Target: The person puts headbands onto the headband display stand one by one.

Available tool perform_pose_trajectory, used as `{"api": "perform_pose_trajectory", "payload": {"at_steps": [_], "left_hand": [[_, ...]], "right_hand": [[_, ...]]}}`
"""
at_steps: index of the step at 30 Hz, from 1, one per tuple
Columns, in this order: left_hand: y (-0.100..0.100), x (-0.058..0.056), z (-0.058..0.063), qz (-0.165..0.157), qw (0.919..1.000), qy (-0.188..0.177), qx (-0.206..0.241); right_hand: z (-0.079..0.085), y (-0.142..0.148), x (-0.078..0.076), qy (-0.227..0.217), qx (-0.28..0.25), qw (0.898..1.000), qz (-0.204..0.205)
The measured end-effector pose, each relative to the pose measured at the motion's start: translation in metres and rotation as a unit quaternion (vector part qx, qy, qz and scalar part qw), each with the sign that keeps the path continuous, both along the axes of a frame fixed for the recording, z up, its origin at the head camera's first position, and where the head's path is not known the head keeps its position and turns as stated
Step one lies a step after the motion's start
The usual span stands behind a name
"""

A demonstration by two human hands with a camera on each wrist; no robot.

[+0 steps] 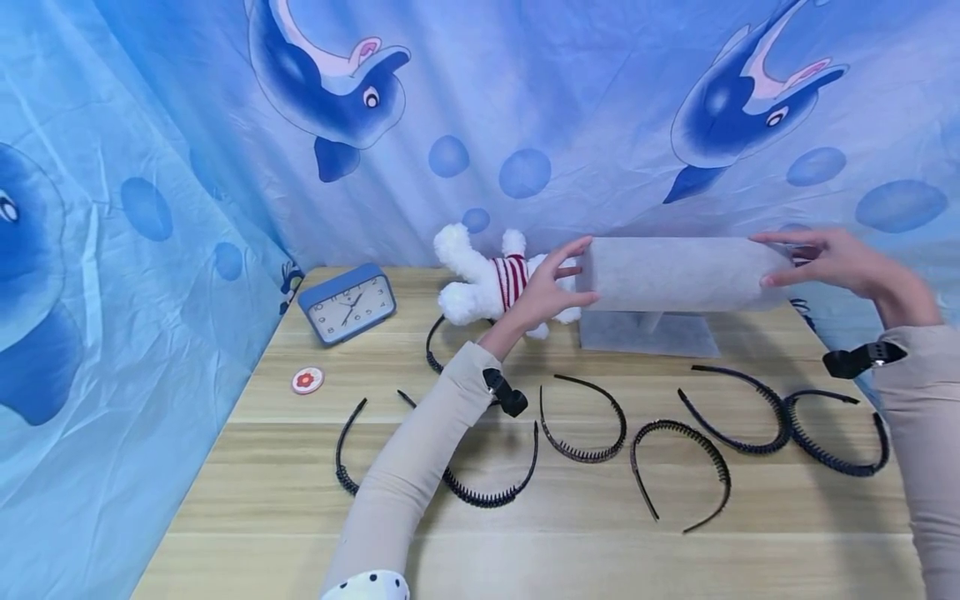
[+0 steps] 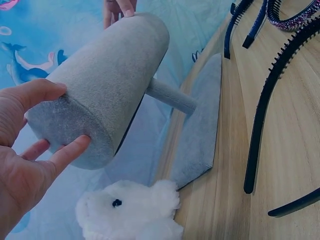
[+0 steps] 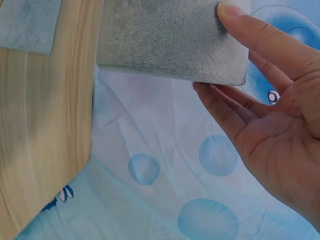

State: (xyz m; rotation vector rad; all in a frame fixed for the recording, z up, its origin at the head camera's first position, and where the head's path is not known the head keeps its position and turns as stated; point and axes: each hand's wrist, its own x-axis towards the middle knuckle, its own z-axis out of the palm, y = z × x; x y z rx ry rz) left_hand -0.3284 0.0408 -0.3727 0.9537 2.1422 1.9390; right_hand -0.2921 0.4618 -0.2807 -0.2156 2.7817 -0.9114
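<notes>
A soft grey stand (image 1: 682, 275) is at the far side of the table (image 1: 487, 554), right of the middle. Its thick roll lies sideways, left to right, on a short post (image 2: 172, 96) over a flat, grey, straight-edged base (image 1: 645, 337), which seems to rest flat on the wood. The left grip (image 1: 547, 287) holds the roll's round left end; the right grip (image 1: 832, 260) holds the right end, thumb on the near side.

Hour numerals, 10 and 2 among them, ring the pale dial of a blue clock (image 1: 347, 304) on the bench (image 1: 247, 508).
</notes>
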Motion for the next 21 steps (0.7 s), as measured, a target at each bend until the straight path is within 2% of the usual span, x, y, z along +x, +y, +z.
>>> {"api": "perform_pose_trajectory", "payload": {"at_steps": [11,14,18,21], "left_hand": [[-0.002,0.000,0.000,0.002,1.0000,0.004,-0.009],[-0.005,0.002,0.002,-0.003,0.9998,0.006,-0.018],[-0.014,0.007,0.004,-0.011,0.9985,0.019,-0.050],[-0.027,0.011,0.007,-0.019,0.9947,0.038,-0.094]], "right_hand": [[0.009,-0.007,-0.006,0.036,0.086,0.996,-0.001],[0.011,-0.007,-0.007,0.032,0.099,0.995,-0.008],[0.013,-0.006,-0.007,0.008,0.088,0.996,-0.010],[0.015,-0.007,-0.008,-0.001,0.082,0.997,-0.010]]}}
